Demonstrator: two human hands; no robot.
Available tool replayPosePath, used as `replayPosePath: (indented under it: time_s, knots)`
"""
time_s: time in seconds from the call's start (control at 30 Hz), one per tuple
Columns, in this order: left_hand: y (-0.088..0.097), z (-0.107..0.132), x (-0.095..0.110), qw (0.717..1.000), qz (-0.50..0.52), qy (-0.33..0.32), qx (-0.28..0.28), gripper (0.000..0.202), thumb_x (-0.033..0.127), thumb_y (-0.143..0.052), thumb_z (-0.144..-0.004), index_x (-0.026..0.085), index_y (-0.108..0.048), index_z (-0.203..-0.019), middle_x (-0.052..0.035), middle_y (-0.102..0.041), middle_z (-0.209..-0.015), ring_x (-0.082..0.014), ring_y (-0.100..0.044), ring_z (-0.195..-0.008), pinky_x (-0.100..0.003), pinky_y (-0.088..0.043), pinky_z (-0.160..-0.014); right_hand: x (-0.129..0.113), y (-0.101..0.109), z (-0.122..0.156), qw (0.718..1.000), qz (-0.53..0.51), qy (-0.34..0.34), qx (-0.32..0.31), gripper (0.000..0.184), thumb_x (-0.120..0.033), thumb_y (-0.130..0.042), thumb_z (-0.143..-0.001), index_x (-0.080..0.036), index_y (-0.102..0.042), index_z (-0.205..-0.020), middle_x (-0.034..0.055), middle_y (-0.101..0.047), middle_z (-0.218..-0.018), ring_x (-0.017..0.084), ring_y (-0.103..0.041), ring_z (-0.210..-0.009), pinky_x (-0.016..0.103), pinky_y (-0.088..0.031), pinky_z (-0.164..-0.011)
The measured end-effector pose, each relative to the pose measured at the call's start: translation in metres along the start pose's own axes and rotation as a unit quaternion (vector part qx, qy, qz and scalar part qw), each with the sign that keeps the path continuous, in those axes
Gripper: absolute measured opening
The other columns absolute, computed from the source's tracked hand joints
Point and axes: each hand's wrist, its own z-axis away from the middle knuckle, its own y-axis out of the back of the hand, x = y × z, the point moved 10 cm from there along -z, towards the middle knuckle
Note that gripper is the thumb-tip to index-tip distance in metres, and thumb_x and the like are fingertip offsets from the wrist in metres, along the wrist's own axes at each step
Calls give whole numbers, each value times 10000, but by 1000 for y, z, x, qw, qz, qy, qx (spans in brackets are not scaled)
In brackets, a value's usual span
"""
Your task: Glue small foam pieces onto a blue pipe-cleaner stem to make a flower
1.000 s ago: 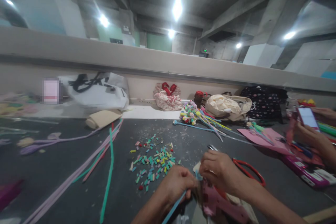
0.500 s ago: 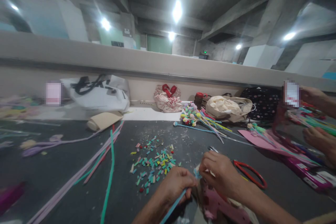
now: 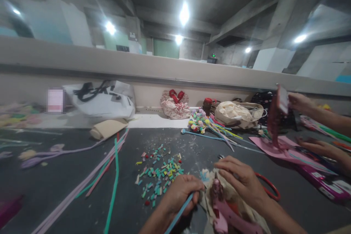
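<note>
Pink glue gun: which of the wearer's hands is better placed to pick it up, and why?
The right hand, probably: it is close by the pink glue gun, with nothing visible in its grip. The left hand is occupied, holding a blue stem.

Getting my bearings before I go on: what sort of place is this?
Probably a shared craft workroom: small cut colored pieces lie scattered on a dark tabletop, what looks like a pink glue gun lies near the right hand, and another person's hand shows at the right.

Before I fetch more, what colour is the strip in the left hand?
Light blue strip, head view.
</note>
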Motion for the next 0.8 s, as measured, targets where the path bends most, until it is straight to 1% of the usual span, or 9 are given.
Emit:
replayPosePath:
  time_s: [0.1,0.23,0.33,0.47,0.53,0.6,0.63,0.7,0.8]
  knots:
    - [0,-2,1,1000,22,-7,-11,249,384,-586,-541,145,-537,-592,83,-407,-284,-33,-220,-191,-186,-111,-259,11,-5,3,998,-49,-46,6,182,-242,-465,-816,-194,-633,-867,52,-631,-796,156,-579,-757,258,-455,-670]
    - [8,-5,5,996,81,-32,11,324,413,-648,-498,136,-531,-619,79,-426,-304,-21,-256,-210,-167,-123,-275,15,-14,6,995,-71,-73,-3,182,-246,-464,-812,-195,-638,-822,40,-631,-748,154,-576,-700,259,-448,-637]
    - [13,-2,8,990,125,-48,36,315,371,-685,-500,144,-489,-596,67,-475,-363,-8,-298,-247,-150,-152,-298,13,-21,8,994,-74,-83,-18,189,-245,-457,-812,-192,-638,-813,31,-618,-716,148,-567,-673,249,-432,-617]
    - [13,7,12,990,129,-47,44,283,320,-677,-557,151,-456,-606,64,-516,-445,23,-251,-250,-137,-93,-299,4,-31,7,992,-74,-94,-43,202,-234,-448,-814,-190,-640,-773,13,-584,-669,133,-543,-644,232,-400,-596]
    - [11,10,15,990,126,-55,36,277,318,-676,-561,150,-463,-616,76,-484,-412,24,-226,-245,-140,-77,-300,-1,-36,5,991,-77,-95,-52,194,-236,-461,-804,-187,-643,-756,7,-571,-647,133,-533,-638,230,-385,-592]
    - [10,10,17,990,127,-63,29,279,332,-670,-570,149,-463,-606,91,-432,-368,18,-224,-247,-140,-88,-304,-4,-44,2,989,-95,-97,-61,181,-239,-478,-790,-185,-645,-750,0,-569,-640,132,-525,-638,229,-373,-600]
    - [10,11,18,989,129,-68,27,281,339,-665,-576,149,-459,-596,95,-408,-351,16,-224,-250,-140,-93,-306,-4,-49,2,985,-114,-108,-66,178,-245,-487,-782,-180,-644,-730,-7,-564,-631,128,-517,-629,224,-368,-594]
    - [11,11,19,988,134,-76,29,283,343,-656,-588,152,-449,-585,95,-397,-347,14,-233,-261,-136,-105,-313,2,-63,4,969,-176,-153,-78,210,-269,-497,-771,-156,-619,-643,-30,-512,-560,107,-473,-558,201,-346,-532]
    - [14,11,19,988,128,-79,43,282,342,-650,-600,156,-439,-586,92,-401,-365,15,-236,-279,-131,-116,-321,6,-86,10,929,-277,-224,-99,282,-325,-484,-769,-137,-571,-577,-60,-395,-468,70,-366,-448,175,-278,-430]
